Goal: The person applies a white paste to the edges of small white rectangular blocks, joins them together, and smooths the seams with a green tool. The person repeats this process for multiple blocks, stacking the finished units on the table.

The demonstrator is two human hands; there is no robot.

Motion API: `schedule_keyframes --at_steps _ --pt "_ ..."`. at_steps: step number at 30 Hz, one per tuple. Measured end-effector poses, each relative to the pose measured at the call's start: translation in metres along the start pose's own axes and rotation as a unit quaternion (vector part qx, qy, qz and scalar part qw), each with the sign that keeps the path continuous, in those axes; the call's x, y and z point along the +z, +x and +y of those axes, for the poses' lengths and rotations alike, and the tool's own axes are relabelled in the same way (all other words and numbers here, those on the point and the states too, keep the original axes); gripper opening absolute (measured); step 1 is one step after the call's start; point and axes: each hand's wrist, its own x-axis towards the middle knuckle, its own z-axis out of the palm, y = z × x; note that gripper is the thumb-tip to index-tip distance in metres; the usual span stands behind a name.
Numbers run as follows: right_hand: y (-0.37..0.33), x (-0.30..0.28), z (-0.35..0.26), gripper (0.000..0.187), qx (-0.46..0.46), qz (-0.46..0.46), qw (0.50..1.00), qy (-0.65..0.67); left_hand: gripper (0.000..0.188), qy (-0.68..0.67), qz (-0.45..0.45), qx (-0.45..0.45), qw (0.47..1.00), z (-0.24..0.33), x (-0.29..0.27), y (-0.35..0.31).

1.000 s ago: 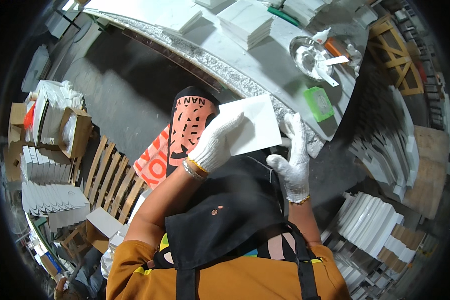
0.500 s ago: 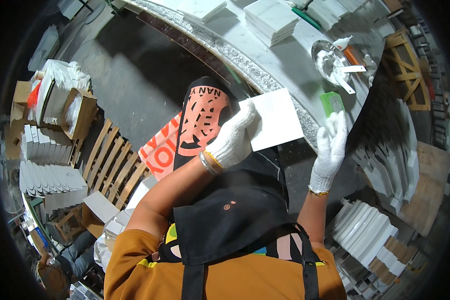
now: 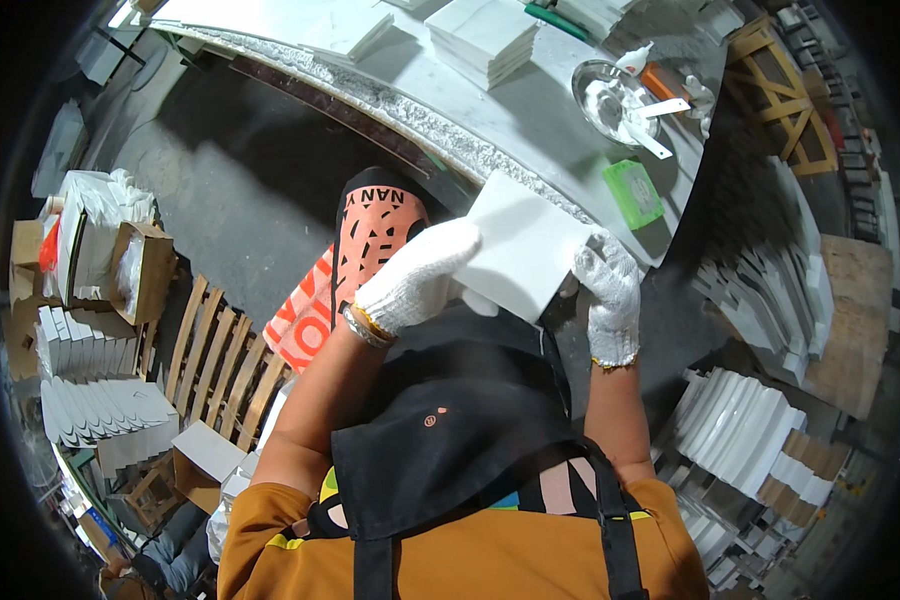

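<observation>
A square white tile [image 3: 526, 245] is held tilted over my lap, close to the near edge of the stone-topped table [image 3: 555, 140]. Gloved in white knit, my left hand [image 3: 420, 275] grips the tile's left side, fingers partly hidden beneath it. My right hand [image 3: 610, 295], in a matching glove, closes on the tile's right corner with the thumb on top. A green block [image 3: 633, 194] lies on the table beyond my right hand. Behind it sits a round metal bowl [image 3: 582, 92] with white paste and spatulas in it.
Stacked white tiles [image 3: 482, 40] stand on the table's far part. An orange object [image 3: 664, 82] and a white nozzle lie beside the bowl. Wooden pallet slats [image 3: 215, 350] and cardboard boxes [image 3: 148, 265] are on the left; bundled white pieces [image 3: 735, 410] lie at right.
My right hand has come away from the green block to the tile and now grips its right corner. The tile has turned in my left hand, and the view has shifted.
</observation>
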Motion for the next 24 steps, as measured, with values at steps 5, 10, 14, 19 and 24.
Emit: schedule_keyframes --at_steps 5,10,14,19,24 --pt "0.001 -0.001 0.006 0.03 0.017 -0.01 1.0 0.017 0.043 0.079 0.022 -0.027 0.996 0.002 0.009 0.002" --pt "-0.019 0.002 0.032 0.054 0.097 -0.033 0.984 0.143 0.033 0.036 0.078 0.006 0.996 -0.005 0.001 0.004" --pt "-0.041 -0.003 0.03 0.057 0.082 -0.093 0.992 0.022 0.041 0.025 0.102 0.008 0.994 -0.01 0.002 0.006" --pt "-0.042 0.005 0.025 0.064 0.027 -0.037 0.998 0.041 0.04 0.014 0.104 0.009 0.994 -0.008 0.007 0.008" --pt "-0.039 0.008 0.026 0.061 0.04 -0.038 0.997 0.051 0.045 0.019 0.1 0.015 0.995 -0.011 0.008 0.008"
